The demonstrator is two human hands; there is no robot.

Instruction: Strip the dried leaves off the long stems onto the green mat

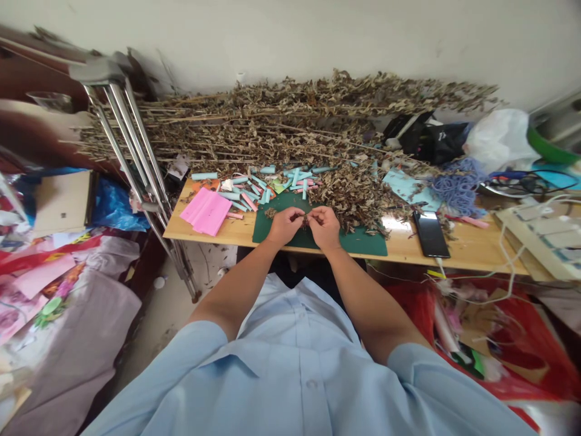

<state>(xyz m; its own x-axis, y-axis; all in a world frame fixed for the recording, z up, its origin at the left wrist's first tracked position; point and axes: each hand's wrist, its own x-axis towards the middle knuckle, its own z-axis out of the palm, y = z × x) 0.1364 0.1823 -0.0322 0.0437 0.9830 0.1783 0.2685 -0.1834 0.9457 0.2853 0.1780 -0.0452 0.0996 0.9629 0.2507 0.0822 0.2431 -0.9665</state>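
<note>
My left hand and my right hand meet over a dark green cutting mat at the front of a wooden table. Both are pinched shut on a small clump of dried brown leaves held between them. A loose heap of dried leaves lies just right of my right hand. Several rolled paper tubes in light blue and pink are scattered behind the mat. Pink paper sheets lie to the left of my left hand.
Long dried leafy stalks are piled along the back wall. A black phone lies right of the mat. Metal crutches lean at the table's left end. Blue yarn, bags and a white power strip crowd the right.
</note>
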